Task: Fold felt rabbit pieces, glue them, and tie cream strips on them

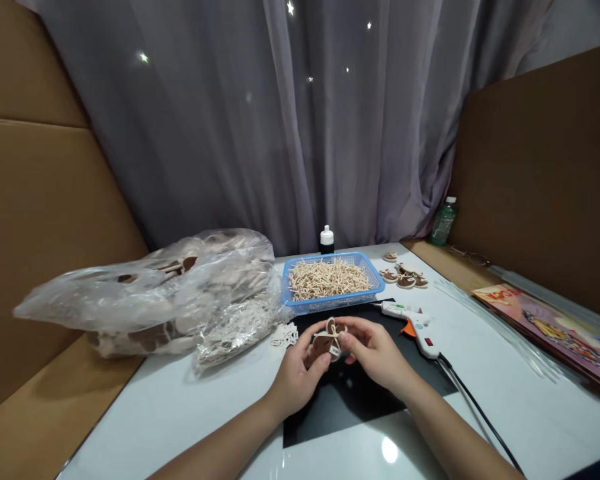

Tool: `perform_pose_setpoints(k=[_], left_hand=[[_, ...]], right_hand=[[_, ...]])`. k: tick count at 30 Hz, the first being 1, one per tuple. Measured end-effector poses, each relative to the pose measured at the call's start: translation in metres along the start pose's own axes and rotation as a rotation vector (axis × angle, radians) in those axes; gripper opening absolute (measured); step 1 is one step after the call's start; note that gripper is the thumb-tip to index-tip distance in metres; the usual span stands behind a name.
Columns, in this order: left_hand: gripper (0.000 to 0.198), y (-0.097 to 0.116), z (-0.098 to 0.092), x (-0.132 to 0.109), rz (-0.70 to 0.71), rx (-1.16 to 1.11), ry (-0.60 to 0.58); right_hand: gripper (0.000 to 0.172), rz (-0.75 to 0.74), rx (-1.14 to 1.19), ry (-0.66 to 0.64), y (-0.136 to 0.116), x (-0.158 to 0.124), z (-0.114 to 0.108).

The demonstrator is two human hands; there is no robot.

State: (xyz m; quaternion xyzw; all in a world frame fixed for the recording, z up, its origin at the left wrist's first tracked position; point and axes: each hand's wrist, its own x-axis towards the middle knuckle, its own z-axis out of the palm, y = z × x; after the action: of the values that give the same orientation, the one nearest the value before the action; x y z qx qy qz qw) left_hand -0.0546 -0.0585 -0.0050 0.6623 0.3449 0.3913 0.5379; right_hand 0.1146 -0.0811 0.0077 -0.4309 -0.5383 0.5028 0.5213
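Between my two hands, above a black mat (325, 427), is a small brown piece with a pale rim, a cream cord bow and a little white label (335, 349). My left hand (297, 373) grips its left side, with the thumb at the lower edge. On the other side, the fingers and thumb of my right hand (375, 350) pinch it near the bow. A white glue gun (413, 320) with an orange trigger lies to the right of my right hand. Just left of the held piece are white cut-out shapes (283, 335) on the table.
A blue basket (290, 303) full of small cream cord pieces stands behind my hands. Large clear plastic bags (205, 293) fill the left. Similar brown pieces (405, 277) lie back right. The glue gun's black cable (485, 413) runs toward the front right. Booklets (545, 320) lie far right.
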Motion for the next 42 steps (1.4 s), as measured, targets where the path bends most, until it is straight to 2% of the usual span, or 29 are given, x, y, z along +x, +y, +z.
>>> perform_pose_setpoints(k=[2, 5, 8, 11, 14, 17, 22, 25, 27, 30, 33, 36, 38, 41, 42], left_hand=[[0.042, 0.001, 0.001, 0.000, -0.006, 0.007, -0.007], [0.035, 0.003, 0.003, 0.001, -0.030, 0.021, 0.047], [0.044, 0.006, 0.005, 0.001, -0.037, -0.037, 0.104], [0.054, 0.009, 0.006, 0.002, -0.037, -0.109, 0.140], [0.060, 0.008, 0.004, 0.002, -0.025, -0.121, 0.077], [0.057, 0.005, 0.004, 0.001, -0.077, -0.107, 0.009], [0.032, 0.002, 0.003, 0.003, -0.148, -0.025, -0.002], [0.026, 0.000, -0.002, 0.009, -0.142, 0.062, 0.014], [0.024, -0.002, -0.006, 0.013, -0.119, 0.094, 0.032], [0.023, -0.007, -0.011, 0.017, -0.096, 0.115, 0.080], [0.024, -0.011, -0.015, 0.019, -0.081, 0.143, 0.087], [0.025, -0.008, -0.021, 0.021, -0.051, 0.264, 0.025], [0.028, 0.004, -0.026, 0.021, 0.022, 0.481, -0.033], [0.036, 0.038, -0.035, 0.015, 0.256, 0.983, -0.093], [0.040, 0.053, -0.039, 0.012, 0.312, 1.123, -0.058]], right_hand=[[0.039, 0.010, 0.001, 0.007, -0.001, 0.001, -0.001], [0.043, 0.015, 0.052, 0.044, -0.002, 0.003, -0.002], [0.047, 0.035, 0.149, 0.059, 0.000, 0.003, 0.001], [0.038, 0.014, 0.096, -0.027, -0.001, 0.002, 0.005], [0.032, -0.002, 0.019, -0.011, -0.010, 0.002, -0.002], [0.029, 0.050, 0.007, 0.152, -0.025, 0.004, -0.029], [0.030, 0.185, -0.111, 0.401, -0.037, 0.013, -0.105], [0.022, 0.219, -0.178, 0.562, -0.034, 0.034, -0.146], [0.021, 0.245, -0.223, 0.640, -0.031, 0.054, -0.164], [0.028, 0.293, -0.295, 0.693, -0.029, 0.081, -0.178], [0.030, 0.316, -0.395, 0.690, -0.026, 0.085, -0.180], [0.022, 0.286, -0.526, 0.641, -0.021, 0.063, -0.170], [0.029, 0.239, -0.617, 0.579, -0.016, 0.037, -0.152], [0.038, 0.155, -0.724, 0.437, -0.010, -0.008, -0.113], [0.041, 0.091, -0.823, 0.275, -0.008, -0.023, -0.099]])
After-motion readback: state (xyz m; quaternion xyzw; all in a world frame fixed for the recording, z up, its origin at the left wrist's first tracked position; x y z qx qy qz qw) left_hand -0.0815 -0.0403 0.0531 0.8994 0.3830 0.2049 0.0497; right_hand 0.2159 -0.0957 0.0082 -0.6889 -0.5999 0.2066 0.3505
